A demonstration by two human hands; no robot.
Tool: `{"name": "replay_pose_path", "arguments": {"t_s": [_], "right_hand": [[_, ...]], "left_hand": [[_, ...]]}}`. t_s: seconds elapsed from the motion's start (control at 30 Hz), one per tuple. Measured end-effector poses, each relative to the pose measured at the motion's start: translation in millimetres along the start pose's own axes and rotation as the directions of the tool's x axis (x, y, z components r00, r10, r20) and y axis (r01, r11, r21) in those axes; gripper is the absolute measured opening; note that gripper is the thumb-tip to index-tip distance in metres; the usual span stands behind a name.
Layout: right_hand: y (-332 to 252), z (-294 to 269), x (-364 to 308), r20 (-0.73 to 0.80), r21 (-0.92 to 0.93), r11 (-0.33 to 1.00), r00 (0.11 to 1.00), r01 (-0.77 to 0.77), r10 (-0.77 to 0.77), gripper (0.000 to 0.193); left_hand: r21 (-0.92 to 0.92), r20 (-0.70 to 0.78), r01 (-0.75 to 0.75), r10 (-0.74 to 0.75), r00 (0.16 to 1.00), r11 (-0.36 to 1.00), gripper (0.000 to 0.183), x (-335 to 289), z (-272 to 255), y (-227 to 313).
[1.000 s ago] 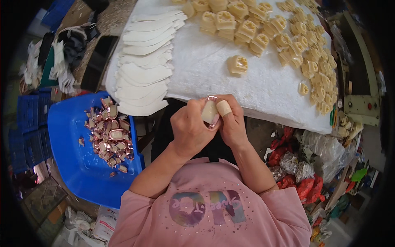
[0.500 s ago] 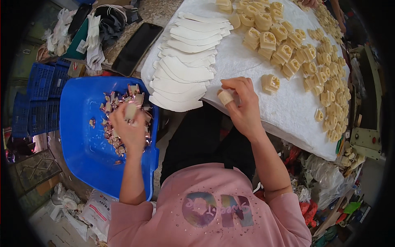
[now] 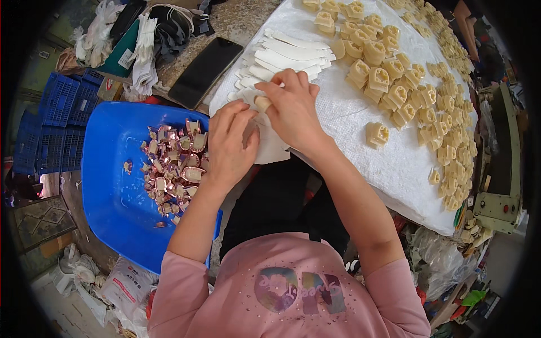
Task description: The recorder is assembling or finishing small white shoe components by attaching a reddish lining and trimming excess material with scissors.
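Both my hands are over the overlapping row of curved white strips point(image 3: 293, 55) at the edge of the white-covered table. My left hand point(image 3: 230, 143) is open, its fingers bent over the strips and the thumb held apart. Beside it, my right hand point(image 3: 293, 110) reaches over the same strips, index finger bent and a small gap between it and the thumb. A tan wrap point(image 3: 262, 103) covers that thumb. The lower strips are partly hidden under my hands. At my left, a blue tub point(image 3: 112, 225) holds many small pieces point(image 3: 191, 174) with shiny pink sides and pale faces.
Many beige hollow moulded pieces point(image 3: 394, 98) cover the table's far and right side; a single beige piece point(image 3: 377, 135) sits apart. A black phone point(image 3: 206, 72) lies at the far left. Blue crates point(image 3: 59, 101) stand beyond the tub. Plastic bags point(image 3: 434, 253) lie below the table's right.
My left hand has moved from over the tub, where it held a pale piece, to the white strips, and that piece no longer shows in it. My right hand has moved left over the strips.
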State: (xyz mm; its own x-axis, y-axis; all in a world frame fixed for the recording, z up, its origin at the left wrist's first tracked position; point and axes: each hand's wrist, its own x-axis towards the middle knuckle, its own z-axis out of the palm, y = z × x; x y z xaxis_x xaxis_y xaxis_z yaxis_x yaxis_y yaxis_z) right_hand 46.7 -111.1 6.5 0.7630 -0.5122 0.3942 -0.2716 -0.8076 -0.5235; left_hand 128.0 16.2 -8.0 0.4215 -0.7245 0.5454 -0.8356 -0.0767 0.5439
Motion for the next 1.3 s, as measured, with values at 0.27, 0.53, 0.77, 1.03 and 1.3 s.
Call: {"name": "replay_pose_path", "arguments": {"t_s": [0.27, 0.53, 0.77, 1.03, 1.3], "right_hand": [[-6.9, 22.2, 14.0, -0.059, -0.067, 0.997, 0.998, 0.027, -0.031, 0.022], [7.8, -15.3, -39.1, -0.239, 0.395, 0.914, 0.95, -0.092, 0.2, 0.027], [10.3, -93.7, -65.7, -0.367, 0.672, 0.738, 0.839, -0.06, 0.403, 0.019], [9.9, -124.1, -91.7, -0.077, 0.381, 0.92, 0.989, -0.09, 0.129, 0.024], [83.3, -120.0, -120.2, -0.176, -0.264, 0.954, 0.979, -0.145, 0.1, 0.034]], "left_hand": [[0.071, 0.005, -0.028, 0.028, 1.0, 0.997, 0.038, 3.6, 3.7, -7.2], [0.123, 0.07, -0.059, 0.051, 0.996, 0.991, 0.036, -0.6, 2.6, -6.5], [0.094, 0.162, 0.104, -0.118, 0.98, 0.99, 0.04, 9.9, -8.5, 20.9], [-0.446, 0.384, -0.004, 0.196, 0.903, 0.895, 0.023, 7.2, 31.2, 91.3], [-0.452, 0.686, 0.587, -0.158, 0.71, 0.671, 0.033, 8.5, 74.5, 85.2]]}}
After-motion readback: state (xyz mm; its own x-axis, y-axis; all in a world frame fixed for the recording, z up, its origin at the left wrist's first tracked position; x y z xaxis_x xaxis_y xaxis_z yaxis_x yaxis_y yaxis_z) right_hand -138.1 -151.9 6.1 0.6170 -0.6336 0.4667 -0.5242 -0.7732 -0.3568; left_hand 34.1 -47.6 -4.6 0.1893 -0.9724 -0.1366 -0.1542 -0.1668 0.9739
